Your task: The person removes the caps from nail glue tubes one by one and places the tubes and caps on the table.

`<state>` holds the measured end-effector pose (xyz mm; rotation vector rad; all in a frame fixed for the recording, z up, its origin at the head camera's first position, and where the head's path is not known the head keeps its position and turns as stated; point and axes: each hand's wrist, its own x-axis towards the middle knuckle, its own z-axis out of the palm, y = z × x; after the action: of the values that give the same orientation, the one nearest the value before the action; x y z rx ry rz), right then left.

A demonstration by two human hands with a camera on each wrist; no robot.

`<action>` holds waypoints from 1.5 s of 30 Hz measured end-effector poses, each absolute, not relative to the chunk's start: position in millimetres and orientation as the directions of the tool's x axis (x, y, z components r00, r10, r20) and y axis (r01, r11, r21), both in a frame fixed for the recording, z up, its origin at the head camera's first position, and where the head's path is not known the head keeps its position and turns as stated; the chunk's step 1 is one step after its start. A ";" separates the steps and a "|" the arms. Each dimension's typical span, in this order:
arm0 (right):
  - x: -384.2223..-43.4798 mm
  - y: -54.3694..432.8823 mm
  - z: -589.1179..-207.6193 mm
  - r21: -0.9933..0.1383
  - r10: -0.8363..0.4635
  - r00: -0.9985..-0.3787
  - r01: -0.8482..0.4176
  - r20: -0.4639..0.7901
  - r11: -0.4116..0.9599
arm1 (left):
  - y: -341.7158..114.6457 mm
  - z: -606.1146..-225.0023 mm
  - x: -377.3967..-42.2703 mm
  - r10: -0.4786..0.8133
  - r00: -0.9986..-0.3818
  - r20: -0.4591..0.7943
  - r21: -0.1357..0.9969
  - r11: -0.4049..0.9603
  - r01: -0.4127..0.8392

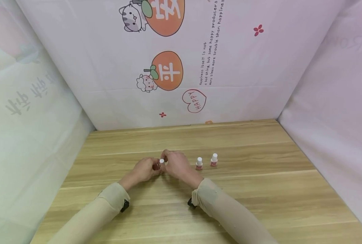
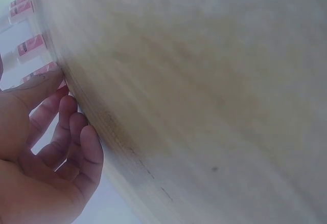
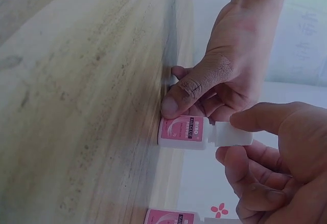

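Note:
A small nail glue bottle (image 3: 180, 134) with a pink label stands upright on the wooden table, between both hands. My left hand (image 1: 145, 169) holds its body low down, the thumb (image 3: 176, 101) pressed by the label and the index finger opposite. With thumb and fingers, my right hand (image 1: 177, 164) pinches the white cap (image 3: 232, 134); a narrow neck shows between cap and body. In the left wrist view, the held bottle is partly hidden behind the left thumb (image 2: 43, 83).
Two more nail glue bottles, a nearer one (image 1: 199, 164) and a farther one (image 1: 214, 160), stand capped to the right of the right hand. The wood-grain table (image 1: 248, 196) is bordered by white printed cloth (image 1: 229, 67) at the back and both sides.

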<state>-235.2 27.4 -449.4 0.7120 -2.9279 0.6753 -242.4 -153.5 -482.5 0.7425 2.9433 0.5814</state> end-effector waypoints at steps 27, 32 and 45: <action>-232.6 26.4 -450.7 -0.377 -0.440 -0.886 -0.462 0.148 0.803 | -152.2 -485.4 -241.7 0.451 -0.892 0.022 0.375 0.824 0.425; -232.8 26.7 -449.4 -0.408 -0.431 -0.893 -0.445 0.131 0.797 | -152.2 -485.9 -242.1 0.445 -0.895 0.023 0.387 0.822 0.419; -234.1 25.7 -448.6 -0.373 -0.450 -0.879 -0.476 0.162 0.796 | -152.5 -482.6 -243.1 0.461 -0.886 0.040 0.372 0.816 0.442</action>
<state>-234.1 25.7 -448.6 0.7522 -2.9158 0.6319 -243.1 -152.5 -482.6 0.7324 2.9439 0.5841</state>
